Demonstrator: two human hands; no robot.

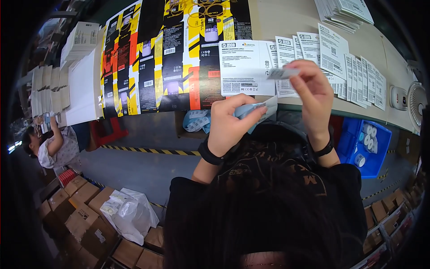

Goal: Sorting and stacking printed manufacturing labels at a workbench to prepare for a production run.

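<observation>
My left hand point(227, 122) is closed on a strip of printed labels point(256, 107) with pale blue backing, just in front of the table edge. Between the thumb and fingers of my right hand point(317, 92) is a small, slightly blurred label point(282, 74), raised over the cards. Below that label lies a large white printed card point(244, 60) on the table. To its right, more white printed cards point(332, 54) overlap in a fanned row, partly hidden by my right hand.
Yellow, black and red printed box sheets point(172, 67) cover the table to the left, with rubber bands point(201, 13) on top. White stacks point(49, 89) stand near a co-worker point(58, 143). A blue bin point(347, 152) holds rolls; a small fan point(417, 102) stands right. Cartons point(85, 219) fill the lower left.
</observation>
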